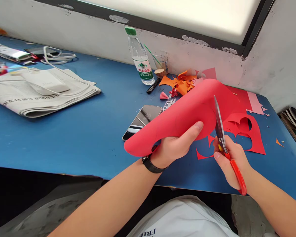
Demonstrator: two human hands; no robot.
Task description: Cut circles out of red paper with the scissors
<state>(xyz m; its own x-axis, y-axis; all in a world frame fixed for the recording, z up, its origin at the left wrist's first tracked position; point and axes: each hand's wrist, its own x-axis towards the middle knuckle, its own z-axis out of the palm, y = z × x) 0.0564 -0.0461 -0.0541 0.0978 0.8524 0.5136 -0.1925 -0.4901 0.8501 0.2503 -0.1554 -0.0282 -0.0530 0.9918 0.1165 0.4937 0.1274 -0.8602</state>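
A large sheet of red paper [172,115], curved and bent over, is held up by my left hand [179,143], thumb on its near face and the other fingers hidden behind. My right hand [233,158] grips a pair of scissors [219,123] with red handles, blades pointing up. The blades stand at the right part of the sheet, where its cut edge curves; whether they are closed on the paper I cannot tell. Below and to the right lie red paper offcuts [258,131] with rounded holes.
Behind the sheet are orange paper scraps [184,84], a water bottle [140,62], a black marker [153,86] and a plastic cup [164,61]. A phone [148,113] lies partly under the sheet's left side. Folded newspaper [37,107] with a white charger [45,80] and cables lies left on the blue table [88,141].
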